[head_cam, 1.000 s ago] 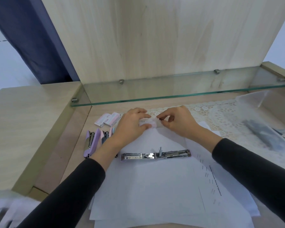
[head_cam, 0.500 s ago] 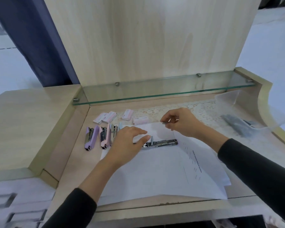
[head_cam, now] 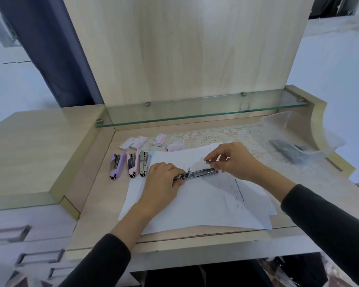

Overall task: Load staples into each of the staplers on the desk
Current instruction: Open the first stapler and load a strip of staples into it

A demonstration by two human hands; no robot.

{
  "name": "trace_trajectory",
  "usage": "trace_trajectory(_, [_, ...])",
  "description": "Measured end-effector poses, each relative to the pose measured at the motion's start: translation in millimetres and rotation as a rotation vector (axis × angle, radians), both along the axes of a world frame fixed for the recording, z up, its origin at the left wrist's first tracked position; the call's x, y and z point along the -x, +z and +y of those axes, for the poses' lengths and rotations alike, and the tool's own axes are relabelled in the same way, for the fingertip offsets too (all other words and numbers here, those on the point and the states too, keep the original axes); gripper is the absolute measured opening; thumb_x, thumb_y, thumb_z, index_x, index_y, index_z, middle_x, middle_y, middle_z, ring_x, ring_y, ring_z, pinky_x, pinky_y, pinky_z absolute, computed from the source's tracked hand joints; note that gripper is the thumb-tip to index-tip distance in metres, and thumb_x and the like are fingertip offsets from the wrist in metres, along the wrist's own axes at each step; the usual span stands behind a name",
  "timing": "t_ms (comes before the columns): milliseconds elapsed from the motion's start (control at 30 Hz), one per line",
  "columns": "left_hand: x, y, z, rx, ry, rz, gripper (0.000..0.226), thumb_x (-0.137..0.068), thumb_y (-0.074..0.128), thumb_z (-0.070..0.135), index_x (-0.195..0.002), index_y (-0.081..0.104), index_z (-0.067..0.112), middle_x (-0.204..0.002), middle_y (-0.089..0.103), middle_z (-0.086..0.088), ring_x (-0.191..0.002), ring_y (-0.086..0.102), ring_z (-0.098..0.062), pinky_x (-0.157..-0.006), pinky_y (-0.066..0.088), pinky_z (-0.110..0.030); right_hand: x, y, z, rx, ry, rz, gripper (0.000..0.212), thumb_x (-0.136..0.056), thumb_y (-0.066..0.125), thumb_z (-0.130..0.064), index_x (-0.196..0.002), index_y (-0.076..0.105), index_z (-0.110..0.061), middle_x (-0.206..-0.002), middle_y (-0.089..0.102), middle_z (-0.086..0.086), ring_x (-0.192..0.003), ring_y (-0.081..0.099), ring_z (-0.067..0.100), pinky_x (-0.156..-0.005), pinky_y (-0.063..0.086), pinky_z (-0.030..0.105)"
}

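**Left hand** [head_cam: 161, 184]: your fingers curl over the left end of the opened metal stapler [head_cam: 199, 174], pinning it to the white paper sheets [head_cam: 195, 204].

**Right hand** [head_cam: 237, 160]: your thumb and forefinger pinch a short grey piece, by my judgement a staple strip [head_cam: 208, 161]. It is just above the stapler's right end and not touching it.

**Item: staple strip.**
- Handling (judged): very light, and stiff along its length but brittle. The glued staples will likely break apart if you bend or squeeze the strip across its middle.
- Hold: by the two long sides, legs down, and lay it flat into the channel.

**Item: opened stapler.**
- Location: between your two hands, lying flat across the paper.
- Handling (judged): small, rigid and made of smooth plated metal, so it is apt to skid on paper. Hold it down at the left end. A sprung pusher may snap forward, so keep your fingertips out of the rail.
- Appearance: bright chrome, long and narrow, folded out straight, with a small upright tab near the middle.

**Items: further staplers.**
- Location: just left of your left hand, side by side in a row.
- Row: lilac stapler [head_cam: 117, 165], pink stapler [head_cam: 133, 164] and pale blue stapler [head_cam: 143, 163].
- Appearance: metal parts are showing. Whether they are loaded cannot be told.

**Items: staple boxes** [head_cam: 175, 146]. Four small pink-and-white boxes lie beyond both hands.
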State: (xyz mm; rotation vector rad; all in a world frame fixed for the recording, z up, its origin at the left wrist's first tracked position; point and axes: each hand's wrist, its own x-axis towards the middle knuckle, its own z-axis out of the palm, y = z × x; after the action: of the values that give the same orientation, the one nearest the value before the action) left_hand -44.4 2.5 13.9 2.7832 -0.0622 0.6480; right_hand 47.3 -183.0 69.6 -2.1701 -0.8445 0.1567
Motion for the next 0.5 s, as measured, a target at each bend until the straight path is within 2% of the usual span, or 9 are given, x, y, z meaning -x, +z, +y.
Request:
trace_trajectory(67, [6,-1,-1,0.001,-0.039,-0.009,0.017,-0.07,0.067,0.015,-0.086,0.072,0.014,-0.075,0.069,-0.001,-0.069,0.061,-0.026,-0.069,0.035,-0.032,5,-3,-2,0.036,-0.004,-0.038,0.018,-0.076,0.068,-0.006,-0.092,0.071,-0.014,-0.078,0.062,-0.005,-0.057,0.052,0.003,-0.057,0.042,0.004])
trace_trajectory(133, [10,-4,-2,-0.037,-0.045,-0.039,0.017,-0.067,0.064,0.018,-0.083,0.071,0.016,-0.073,0.068,0.003,-0.066,0.059,-0.02,-0.064,0.034,-0.029,10,-6,-4,0.06,-0.009,-0.057,0.017,-0.076,0.069,-0.009,-0.093,0.071,-0.013,-0.077,0.062,-0.005,-0.061,0.052,0.004,-0.058,0.041,0.007])
trace_trajectory(267, [17,-13,-2,-0.015,-0.05,-0.103,0.022,-0.077,0.053,0.024,-0.086,0.07,0.012,-0.075,0.067,0.0,-0.075,0.044,-0.012,-0.067,0.029,-0.02,22,-13,-2,0.11,0.038,-0.112,0.012,-0.078,0.067,-0.008,-0.089,0.07,-0.009,-0.078,0.061,-0.004,-0.061,0.05,0.005,-0.062,0.039,0.012])
trace_trajectory(400, [20,-16,-3,0.029,-0.046,-0.126,0.031,-0.079,0.047,0.028,-0.089,0.069,0.009,-0.076,0.066,-0.003,-0.076,0.043,-0.011,-0.069,0.033,-0.021,27,-23,1,0.108,0.107,-0.183,0.014,-0.078,0.063,-0.003,-0.089,0.072,-0.007,-0.086,0.066,0.008,-0.061,0.049,0.009,-0.067,0.043,0.02])
trace_trajectory(500, [21,-17,-3,0.062,-0.032,-0.142,0.031,-0.079,0.047,0.028,-0.09,0.07,0.009,-0.076,0.067,-0.003,-0.076,0.044,-0.011,-0.069,0.036,-0.021,27,-29,3,0.105,0.121,-0.251,0.016,-0.078,0.063,-0.002,-0.091,0.072,-0.007,-0.087,0.067,0.009,-0.066,0.049,0.01,-0.069,0.045,0.025])
